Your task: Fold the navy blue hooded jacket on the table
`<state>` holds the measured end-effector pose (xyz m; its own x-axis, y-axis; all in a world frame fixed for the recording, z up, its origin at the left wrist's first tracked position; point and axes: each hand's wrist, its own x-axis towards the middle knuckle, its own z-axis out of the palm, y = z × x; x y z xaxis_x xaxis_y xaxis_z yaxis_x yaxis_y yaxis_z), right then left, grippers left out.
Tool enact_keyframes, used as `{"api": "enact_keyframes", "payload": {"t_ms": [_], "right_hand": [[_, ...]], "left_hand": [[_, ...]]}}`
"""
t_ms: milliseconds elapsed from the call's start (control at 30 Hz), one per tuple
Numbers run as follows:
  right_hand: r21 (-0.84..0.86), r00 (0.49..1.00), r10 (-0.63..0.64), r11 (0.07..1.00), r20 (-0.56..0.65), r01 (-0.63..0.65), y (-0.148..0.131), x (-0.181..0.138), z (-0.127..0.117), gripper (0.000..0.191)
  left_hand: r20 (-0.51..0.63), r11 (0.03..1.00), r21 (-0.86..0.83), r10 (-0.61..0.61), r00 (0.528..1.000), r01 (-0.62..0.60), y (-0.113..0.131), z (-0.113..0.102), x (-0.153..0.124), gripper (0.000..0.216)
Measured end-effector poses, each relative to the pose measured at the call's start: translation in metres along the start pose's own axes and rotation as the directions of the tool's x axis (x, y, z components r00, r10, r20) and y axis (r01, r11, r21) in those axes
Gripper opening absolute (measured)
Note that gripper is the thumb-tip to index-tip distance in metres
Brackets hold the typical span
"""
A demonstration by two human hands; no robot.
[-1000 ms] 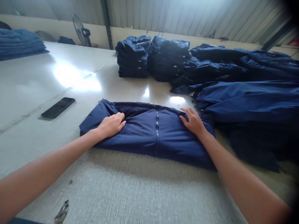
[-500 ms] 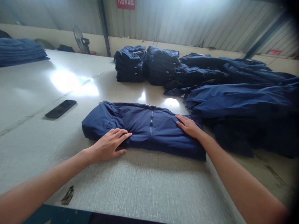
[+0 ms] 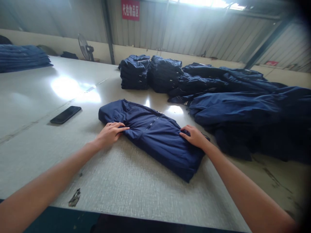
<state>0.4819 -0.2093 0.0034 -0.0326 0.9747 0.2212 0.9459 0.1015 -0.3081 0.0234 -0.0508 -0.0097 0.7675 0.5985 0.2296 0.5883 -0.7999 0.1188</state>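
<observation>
A folded navy jacket (image 3: 155,136) with a zip across its middle lies slantwise on the table, its right end closer to me. My left hand (image 3: 110,132) grips the near edge at the left part, fingers on top and the thumb mostly hidden at the edge. On the right end, my right hand (image 3: 193,136) has its fingers bent into the cloth, closed on the upper side of the jacket.
A black phone (image 3: 66,115) lies on the pale table (image 3: 150,200) to the left. Folded navy garments (image 3: 134,72) stand stacked at the back. Loose navy garments (image 3: 233,113) are heaped to the right. Further off are a blue stack (image 3: 23,58) and a fan (image 3: 85,48).
The jacket has turned clockwise: its right end has swung toward me and its left end has moved away and rightward. My left hand has moved up slightly. The view has tilted upward a little.
</observation>
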Motion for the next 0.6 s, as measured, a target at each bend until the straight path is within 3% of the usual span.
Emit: {"api": "enact_keyframes", "payload": {"t_ms": [100, 200, 267, 367, 500, 600], "right_hand": [[0.055, 1.000, -0.022, 0.998, 0.022, 0.021, -0.015, -0.006, -0.004, 0.031], [0.056, 0.997, -0.040, 0.998, 0.065, 0.037, -0.025, -0.011, -0.005, 0.032], [0.068, 0.996, -0.073, 0.995, 0.041, 0.070, -0.027, -0.013, -0.001, 0.029], [0.096, 0.988, -0.152, 0.984, 0.003, 0.151, -0.025, -0.014, 0.009, 0.051], [0.095, 0.982, -0.184, 0.979, 0.042, 0.179, -0.020, -0.012, 0.020, 0.049], [0.113, 0.984, -0.176, 0.979, 0.040, 0.170, -0.021, -0.012, 0.021, 0.048]], "left_hand": [[-0.018, 0.990, 0.036, -0.138, 0.990, 0.139, -0.015, 0.003, 0.012, 0.059], [-0.025, 0.968, 0.085, -0.233, 0.972, 0.235, -0.013, -0.001, 0.021, 0.063], [-0.087, 0.958, 0.060, -0.276, 0.957, 0.282, 0.003, -0.006, 0.023, 0.058], [-0.195, 0.963, -0.097, -0.268, 0.944, 0.253, 0.041, -0.011, 0.019, 0.045], [-0.035, 0.972, -0.138, -0.195, 0.980, 0.188, 0.077, -0.004, 0.011, 0.061], [0.071, 0.972, -0.050, -0.227, 0.971, 0.231, 0.078, 0.001, 0.011, 0.060]]}}
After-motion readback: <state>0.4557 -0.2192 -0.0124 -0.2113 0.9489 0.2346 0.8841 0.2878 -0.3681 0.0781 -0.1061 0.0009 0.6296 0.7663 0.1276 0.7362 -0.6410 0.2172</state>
